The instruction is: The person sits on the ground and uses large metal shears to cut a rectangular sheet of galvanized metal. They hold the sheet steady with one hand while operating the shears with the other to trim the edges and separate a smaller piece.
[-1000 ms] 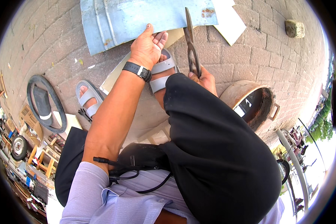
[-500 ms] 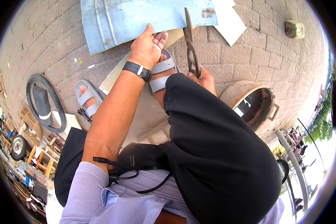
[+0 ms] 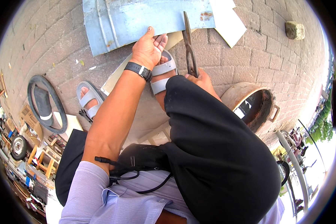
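Brick paving [image 3: 250, 56] fills most of the bkgd, w/ a round rusty tub [image 3: 236, 91] right of center & the blue metal sheet [image 3: 149, 15] at top center. Vs. approx. half a sec ago, sheet edge & shears [image 3: 188, 40] sit a touch lower in frame — prob. just a slight adjustment of the work, no new stage. R hand [image 3: 203, 80] has fingers clamped on shears' handles, one blade over the sheet; L hand [image 3: 147, 49] rests thumb on sheet, fingers curled just below — can't tell if pinching.
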The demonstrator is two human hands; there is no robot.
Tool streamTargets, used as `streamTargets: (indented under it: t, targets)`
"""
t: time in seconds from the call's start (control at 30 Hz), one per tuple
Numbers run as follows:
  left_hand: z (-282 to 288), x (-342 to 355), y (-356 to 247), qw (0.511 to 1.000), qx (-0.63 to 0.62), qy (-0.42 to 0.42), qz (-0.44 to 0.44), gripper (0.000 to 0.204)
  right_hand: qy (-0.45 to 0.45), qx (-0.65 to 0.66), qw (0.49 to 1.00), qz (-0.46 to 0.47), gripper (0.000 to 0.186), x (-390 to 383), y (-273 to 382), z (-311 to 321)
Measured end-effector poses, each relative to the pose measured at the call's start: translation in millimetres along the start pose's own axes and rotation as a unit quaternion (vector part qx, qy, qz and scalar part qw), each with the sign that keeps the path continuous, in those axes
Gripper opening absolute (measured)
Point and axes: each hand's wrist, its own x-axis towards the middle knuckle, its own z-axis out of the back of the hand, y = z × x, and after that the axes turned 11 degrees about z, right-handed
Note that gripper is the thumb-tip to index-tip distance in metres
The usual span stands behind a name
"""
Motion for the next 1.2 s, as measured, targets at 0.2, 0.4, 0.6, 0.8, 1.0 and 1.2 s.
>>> streamTargets:
  t: [0.2, 0.4, 0.6, 0.8, 1.0, 1.2]
  targets:
    - [-1, 2, -1, 1.000, 0.001, -0.005, 0.005, 0.033, 0.034, -0.015, 0.999, -0.005, 0.024, 4, -2, 6]
    - [-1, 1, -2, 1.000, -0.005, -0.019, -0.001, 0.029, 0.018, 0.027, 0.999, -0.026, 0.022, 5, -3, -1]
    - [-3, 1, -2, 1.000, 0.001, -0.027, 0.010, 0.024, 0.033, -0.012, 0.999, 0.017, 0.023, 7, -18, 0]
    - [-2, 2, -3, 1.000, -0.001, -0.030, 0.008, 0.023, -0.006, 0.073, 0.997, -0.017, 0.027, 6, -12, -8]
    - [-2, 1, -5, 1.000, -0.001, -0.029, 0.006, 0.023, -0.016, 0.068, 0.998, -0.007, 0.030, 9, -17, -11]
    - [-3, 1, -4, 1.000, -0.002, -0.029, -0.004, 0.028, -0.053, 0.104, 0.993, 0.008, 0.032, 16, -42, -19]
